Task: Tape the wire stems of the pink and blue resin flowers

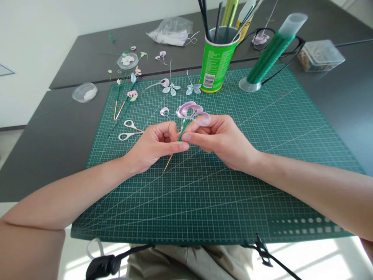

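Both hands meet over the middle of the green cutting mat (221, 202). Between them is an artificial flower (190, 111) with glossy pale purple petals and a green-wrapped stem ending in a bare, pointed wooden tip. My left hand (159, 144) pinches the stem between thumb and fingers, the tip slanting out below. My right hand (220, 134) is closed on the stem just under the petals, its fingers partly hidden behind them. A single purple petal (164, 111) on a wire lies just beyond my left hand. White-handled scissors (128, 135) rest beside that hand, their blades hidden behind it.
A green can (217, 64) of sticks stands at the mat's back edge. Right of it are a spool of green thread (269, 54) and a clear box (320, 56). Light blue flowers (171, 89), finished stems (117, 101) and small dishes (84, 92) lie at back left.
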`<state>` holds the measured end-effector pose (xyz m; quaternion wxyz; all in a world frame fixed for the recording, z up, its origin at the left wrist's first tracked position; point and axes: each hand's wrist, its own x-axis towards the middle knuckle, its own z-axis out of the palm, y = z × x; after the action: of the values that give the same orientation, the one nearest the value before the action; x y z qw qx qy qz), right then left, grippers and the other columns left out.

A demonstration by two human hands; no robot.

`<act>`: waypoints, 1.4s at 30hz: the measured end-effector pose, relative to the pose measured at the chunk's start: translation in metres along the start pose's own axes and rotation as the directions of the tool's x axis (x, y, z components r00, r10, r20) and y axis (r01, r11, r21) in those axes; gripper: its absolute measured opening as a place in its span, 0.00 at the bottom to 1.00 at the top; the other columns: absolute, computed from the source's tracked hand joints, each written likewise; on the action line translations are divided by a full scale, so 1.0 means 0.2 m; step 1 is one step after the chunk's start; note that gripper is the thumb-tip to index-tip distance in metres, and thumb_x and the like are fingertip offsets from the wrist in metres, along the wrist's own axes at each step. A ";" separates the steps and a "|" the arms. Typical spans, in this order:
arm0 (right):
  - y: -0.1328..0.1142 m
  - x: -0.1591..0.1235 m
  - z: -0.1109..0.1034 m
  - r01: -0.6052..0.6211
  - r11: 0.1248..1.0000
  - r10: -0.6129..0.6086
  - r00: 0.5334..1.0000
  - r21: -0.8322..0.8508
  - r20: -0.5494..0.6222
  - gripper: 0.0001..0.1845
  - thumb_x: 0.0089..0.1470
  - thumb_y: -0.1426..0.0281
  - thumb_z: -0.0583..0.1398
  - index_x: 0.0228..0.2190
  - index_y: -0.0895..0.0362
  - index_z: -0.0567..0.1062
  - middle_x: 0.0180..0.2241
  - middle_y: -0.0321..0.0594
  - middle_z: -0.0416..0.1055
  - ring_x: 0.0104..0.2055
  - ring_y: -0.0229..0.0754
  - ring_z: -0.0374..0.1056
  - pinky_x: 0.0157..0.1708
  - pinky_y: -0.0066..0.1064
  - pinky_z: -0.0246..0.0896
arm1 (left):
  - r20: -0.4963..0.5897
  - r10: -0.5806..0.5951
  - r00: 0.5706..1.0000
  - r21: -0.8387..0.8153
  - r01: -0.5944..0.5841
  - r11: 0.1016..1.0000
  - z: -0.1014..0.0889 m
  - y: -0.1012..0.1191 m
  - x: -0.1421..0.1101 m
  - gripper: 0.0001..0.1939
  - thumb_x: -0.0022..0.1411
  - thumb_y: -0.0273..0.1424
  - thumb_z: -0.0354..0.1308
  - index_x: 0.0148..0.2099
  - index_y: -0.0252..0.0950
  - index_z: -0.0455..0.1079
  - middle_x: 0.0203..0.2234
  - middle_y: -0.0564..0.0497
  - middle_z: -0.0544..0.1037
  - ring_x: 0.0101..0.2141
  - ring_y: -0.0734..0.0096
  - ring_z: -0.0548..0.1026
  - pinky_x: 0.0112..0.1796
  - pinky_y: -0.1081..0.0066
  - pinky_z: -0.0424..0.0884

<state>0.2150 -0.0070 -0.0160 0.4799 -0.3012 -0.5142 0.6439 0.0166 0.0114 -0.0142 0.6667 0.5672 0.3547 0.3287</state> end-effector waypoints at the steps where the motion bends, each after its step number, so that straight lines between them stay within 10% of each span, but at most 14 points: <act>1: 0.00 0.00 0.00 -0.002 1.000 0.002 1.000 -0.007 -0.001 0.14 0.49 0.66 0.78 0.27 0.59 0.81 0.17 0.26 0.60 0.19 0.27 0.47 0.18 0.27 0.38 | 0.000 -0.002 1.000 0.006 0.002 1.000 0.00 0.00 0.00 0.29 0.48 0.38 0.84 0.25 0.37 0.63 0.20 0.59 0.63 0.23 0.78 0.58 0.25 0.74 0.53; 17: -0.01 -0.01 0.00 -0.049 0.998 0.049 0.999 -0.032 0.000 0.13 0.54 0.67 0.76 0.30 0.59 0.79 0.15 0.22 0.52 0.18 0.26 0.41 0.17 0.27 0.33 | 0.071 0.014 0.997 0.001 -0.014 1.000 0.01 0.01 -0.01 0.23 0.52 0.41 0.82 0.27 0.35 0.72 0.21 0.57 0.70 0.23 0.79 0.64 0.24 0.78 0.62; 27: -0.03 0.02 0.00 -0.049 0.992 0.042 0.997 0.117 0.064 0.14 0.54 0.71 0.76 0.28 0.59 0.76 0.18 0.27 0.67 0.25 0.32 0.71 0.27 0.25 0.67 | 0.098 -0.058 0.994 -0.109 0.068 0.992 -0.04 -0.01 -0.01 0.12 0.64 0.41 0.73 0.38 0.37 0.87 0.36 0.46 0.88 0.34 0.68 0.83 0.32 0.76 0.78; 42: -0.04 0.02 0.00 -0.053 0.994 0.052 0.999 0.099 0.013 0.14 0.53 0.67 0.77 0.27 0.58 0.79 0.19 0.29 0.68 0.24 0.32 0.69 0.24 0.25 0.65 | 0.050 -0.057 0.997 -0.015 0.058 0.998 -0.04 0.01 0.00 0.18 0.58 0.48 0.77 0.37 0.38 0.87 0.30 0.48 0.88 0.31 0.71 0.84 0.30 0.77 0.75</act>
<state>0.2159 -0.0042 -0.0083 0.4744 -0.2871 -0.4760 0.6826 0.0102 0.0152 -0.0139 0.6892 0.5591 0.3515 0.2982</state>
